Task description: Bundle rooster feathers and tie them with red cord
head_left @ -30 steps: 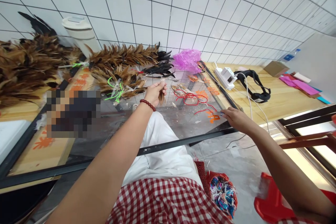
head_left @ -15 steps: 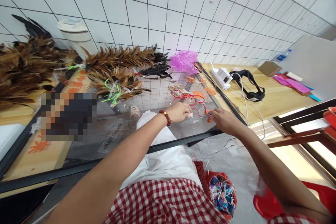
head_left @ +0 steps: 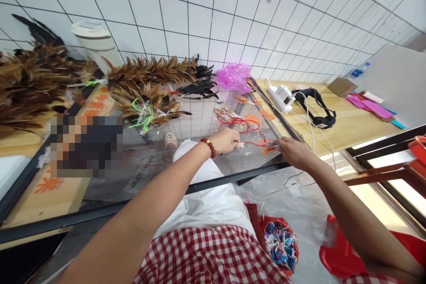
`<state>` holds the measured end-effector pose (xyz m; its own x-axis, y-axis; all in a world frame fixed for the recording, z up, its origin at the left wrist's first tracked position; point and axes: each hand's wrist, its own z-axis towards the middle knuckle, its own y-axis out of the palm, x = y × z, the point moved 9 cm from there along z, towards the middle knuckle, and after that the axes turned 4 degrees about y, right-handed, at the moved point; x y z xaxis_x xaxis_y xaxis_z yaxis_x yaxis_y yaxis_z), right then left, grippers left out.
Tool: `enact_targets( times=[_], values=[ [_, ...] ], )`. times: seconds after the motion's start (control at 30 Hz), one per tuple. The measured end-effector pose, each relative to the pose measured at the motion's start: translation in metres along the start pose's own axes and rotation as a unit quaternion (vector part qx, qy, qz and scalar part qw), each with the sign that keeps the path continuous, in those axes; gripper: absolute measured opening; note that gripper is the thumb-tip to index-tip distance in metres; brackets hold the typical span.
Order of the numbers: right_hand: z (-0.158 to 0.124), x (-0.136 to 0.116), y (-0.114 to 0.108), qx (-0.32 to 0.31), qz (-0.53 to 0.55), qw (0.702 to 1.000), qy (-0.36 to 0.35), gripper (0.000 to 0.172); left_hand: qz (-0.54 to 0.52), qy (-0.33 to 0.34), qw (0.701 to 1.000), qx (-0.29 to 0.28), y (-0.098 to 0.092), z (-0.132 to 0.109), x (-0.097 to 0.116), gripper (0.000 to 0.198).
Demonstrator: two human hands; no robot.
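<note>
Head view; clock positions taken about the left hand. Containers: round red bag, 5 o'clock on the floor, holds blue, white and pink scraps. Cream lidded canister, 10 o'clock, closed; contents not visible. Crumpled pink plastic bag, 12 o'clock; contents unclear. Pixelated patch at 9 o'clock conceals whatever lies there. Left hand pinched on small feather bunch, mostly hidden under the fingers; pale ends show. Right hand, 3 o'clock, closed on a dark-blue item, too small to identify. Red cord: thin, loosely looped on the glass-topped desk, 1 o'clock; one strand spans between the hands.
</note>
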<state>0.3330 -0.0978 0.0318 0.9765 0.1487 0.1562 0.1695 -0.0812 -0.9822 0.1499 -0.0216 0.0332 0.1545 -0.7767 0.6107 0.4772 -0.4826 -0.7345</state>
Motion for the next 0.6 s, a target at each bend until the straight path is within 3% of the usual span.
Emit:
enact_targets(
  times=[0.17, 0.33, 0.53, 0.6],
  values=[
    [0.002, 0.005, 0.001, -0.006, -0.007, 1.000, 0.004, 0.034, -0.017, -0.001, 1.000, 0.005, 0.000, 0.000, 0.000, 0.016],
    [0.007, -0.009, -0.006, -0.027, -0.018, 0.999, -0.001, 0.030, -0.083, -0.003, 0.996, 0.025, -0.002, 0.001, -0.004, 0.014],
    [0.011, -0.017, -0.009, -0.066, -0.036, 0.997, 0.021, 0.027, -0.224, -0.085, 0.946, 0.220, -0.032, -0.008, -0.041, 0.021],
    [0.013, -0.016, -0.009, -0.070, -0.038, 0.997, 0.020, 0.026, -0.232, -0.102, 0.938, 0.234, -0.034, -0.009, -0.045, 0.021]
  ],
)
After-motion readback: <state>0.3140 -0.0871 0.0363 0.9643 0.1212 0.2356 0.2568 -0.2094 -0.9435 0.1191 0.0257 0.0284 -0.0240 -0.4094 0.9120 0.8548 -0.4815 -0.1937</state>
